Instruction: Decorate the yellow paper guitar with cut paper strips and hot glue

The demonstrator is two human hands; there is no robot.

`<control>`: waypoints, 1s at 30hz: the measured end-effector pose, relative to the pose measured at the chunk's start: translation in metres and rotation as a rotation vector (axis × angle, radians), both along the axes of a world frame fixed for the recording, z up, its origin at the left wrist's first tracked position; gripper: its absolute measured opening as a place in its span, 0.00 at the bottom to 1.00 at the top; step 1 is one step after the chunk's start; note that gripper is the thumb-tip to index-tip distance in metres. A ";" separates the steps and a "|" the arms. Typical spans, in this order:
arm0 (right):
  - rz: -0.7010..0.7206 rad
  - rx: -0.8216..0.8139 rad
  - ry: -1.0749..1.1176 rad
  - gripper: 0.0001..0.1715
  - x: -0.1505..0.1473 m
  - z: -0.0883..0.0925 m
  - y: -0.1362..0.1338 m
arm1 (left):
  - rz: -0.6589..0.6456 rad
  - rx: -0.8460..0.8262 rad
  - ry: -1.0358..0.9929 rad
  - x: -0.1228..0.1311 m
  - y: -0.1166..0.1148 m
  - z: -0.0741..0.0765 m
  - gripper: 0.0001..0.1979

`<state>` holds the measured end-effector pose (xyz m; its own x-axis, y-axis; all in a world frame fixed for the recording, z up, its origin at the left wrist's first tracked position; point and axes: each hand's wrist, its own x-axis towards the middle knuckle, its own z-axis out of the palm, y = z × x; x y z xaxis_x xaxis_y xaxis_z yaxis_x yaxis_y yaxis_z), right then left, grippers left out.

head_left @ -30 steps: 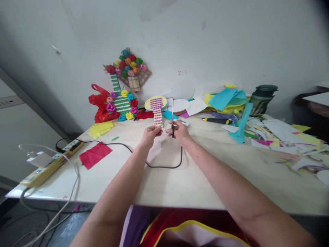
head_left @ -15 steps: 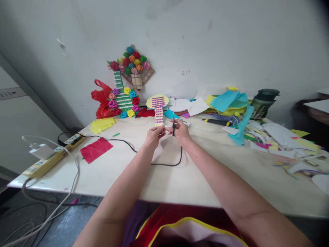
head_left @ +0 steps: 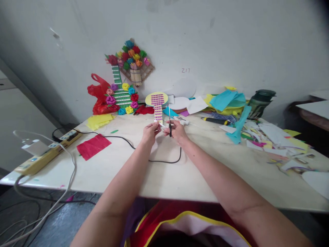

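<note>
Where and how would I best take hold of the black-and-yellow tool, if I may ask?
I'd grip the black-and-yellow tool by its black midsection, from above and the near side: its slim shape lies crosswise, with bluish strands behind.

White charger (head_left: 36, 147) on power strip (head_left: 51, 153)

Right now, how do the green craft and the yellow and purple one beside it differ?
The green craft is edged with colourful flowers; the yellow and purple craft shows none. The green craft's wide part is at the bottom, whereas the yellow and purple craft's rounded wide part is on top. White rows cross the green craft; purple ones cross the other. Both pair a narrow strip with a wider part.
</note>
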<state>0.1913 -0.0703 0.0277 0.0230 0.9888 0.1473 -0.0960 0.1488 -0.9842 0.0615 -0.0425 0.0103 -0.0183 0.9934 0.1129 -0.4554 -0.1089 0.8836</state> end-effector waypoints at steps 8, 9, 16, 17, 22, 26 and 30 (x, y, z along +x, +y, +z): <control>0.075 0.042 -0.182 0.22 0.018 -0.002 0.007 | 0.003 0.016 0.010 -0.008 0.001 -0.002 0.16; 0.095 0.040 -0.218 0.20 0.020 -0.001 0.007 | 0.011 0.024 0.013 -0.009 0.001 -0.002 0.16; 0.266 0.085 -0.398 0.16 0.020 -0.012 0.012 | 0.060 0.028 -0.013 -0.014 0.000 -0.003 0.18; 0.286 0.085 -0.412 0.16 0.020 -0.015 0.013 | 0.060 0.029 -0.020 -0.015 0.001 -0.004 0.18; 0.333 0.072 -0.449 0.15 0.021 -0.023 0.015 | 0.078 0.013 -0.035 -0.020 0.006 -0.010 0.16; 0.337 0.118 -0.539 0.15 0.022 -0.021 0.014 | 0.098 0.000 -0.053 -0.023 0.008 -0.014 0.15; 0.220 0.267 -0.834 0.14 0.022 -0.015 0.010 | 0.124 -0.017 -0.082 -0.027 0.007 -0.013 0.14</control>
<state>0.2134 -0.0608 0.0129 -0.3796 0.8889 0.2566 0.5802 0.4448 -0.6823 0.0350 -0.0358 -0.0025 -0.1490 0.9848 0.0895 -0.5101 -0.1541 0.8462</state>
